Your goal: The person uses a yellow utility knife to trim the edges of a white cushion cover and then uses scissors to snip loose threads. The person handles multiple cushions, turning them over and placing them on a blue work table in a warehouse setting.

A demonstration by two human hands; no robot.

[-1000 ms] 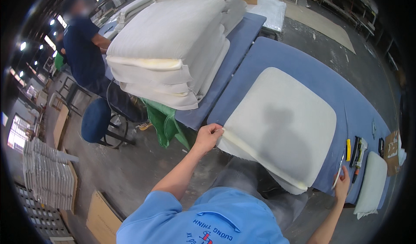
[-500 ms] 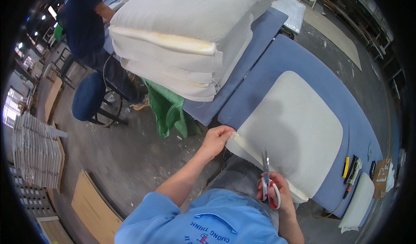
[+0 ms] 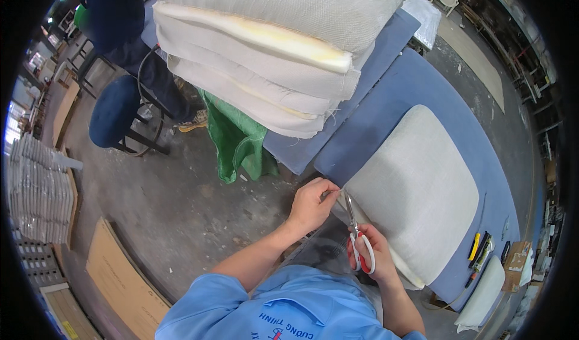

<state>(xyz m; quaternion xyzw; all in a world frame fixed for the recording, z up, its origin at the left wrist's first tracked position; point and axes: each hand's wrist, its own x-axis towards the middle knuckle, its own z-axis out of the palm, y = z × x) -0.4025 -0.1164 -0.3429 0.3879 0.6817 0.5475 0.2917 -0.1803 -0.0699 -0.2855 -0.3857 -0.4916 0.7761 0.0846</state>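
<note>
A light grey fabric-covered cushion (image 3: pixel 416 189) lies on the blue table top (image 3: pixel 386 108), its near edge facing me and showing a strip of pale foam. My left hand (image 3: pixel 312 206) pinches the fabric at the cushion's near left corner. In my right hand (image 3: pixel 375 255) are scissors (image 3: pixel 357 243) with red and white handles, fingers through the loops. The blades point up toward that corner, close to my left fingertips. Whether the blades touch the fabric I cannot tell.
A tall stack of similar covered cushions (image 3: pixel 259 56) rises at the far left of the table. Green cloth (image 3: pixel 232 138) hangs beneath it. Cutters and tools (image 3: pixel 479 252) lie at the right, beside a smaller padded piece (image 3: pixel 482 295). Another person (image 3: pixel 114 20) stands near a round stool (image 3: pixel 117 112).
My right hand has brought the scissors up and left to the cushion's corner, near my left fingers. The left hand keeps its pinch on the corner. The whole view has shifted slightly.
</note>
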